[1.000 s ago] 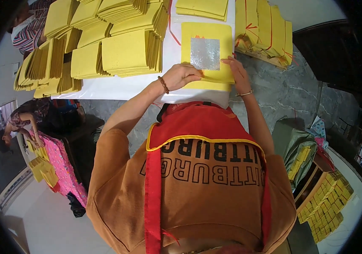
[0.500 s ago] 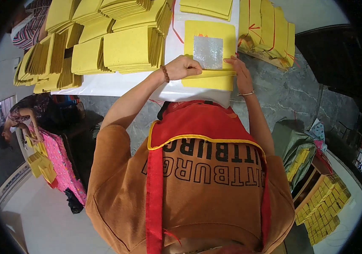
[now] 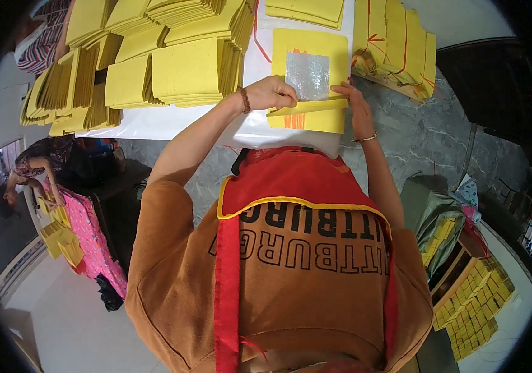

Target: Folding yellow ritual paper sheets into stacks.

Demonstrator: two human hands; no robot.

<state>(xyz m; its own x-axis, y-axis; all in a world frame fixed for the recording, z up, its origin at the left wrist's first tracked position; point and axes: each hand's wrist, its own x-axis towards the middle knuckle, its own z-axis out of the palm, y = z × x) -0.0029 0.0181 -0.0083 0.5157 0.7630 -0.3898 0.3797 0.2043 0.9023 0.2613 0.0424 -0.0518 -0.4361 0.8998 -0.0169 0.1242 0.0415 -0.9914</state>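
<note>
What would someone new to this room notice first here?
Probably the shiny silver square on the yellow sheet, with the left hand pinching its near edge and the right hand at its right side. Next, perhaps, the yellow stacks crowding the white-covered table at upper left, and the bright red apron at centre.

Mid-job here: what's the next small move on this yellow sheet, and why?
I'd probably turn the yellow sheet's near edge a little more toward the silver square, keeping both ends even. The left hand pinches near that raised edge, the right hand is at its right end, and the silver square lies uncovered just beyond.
</note>
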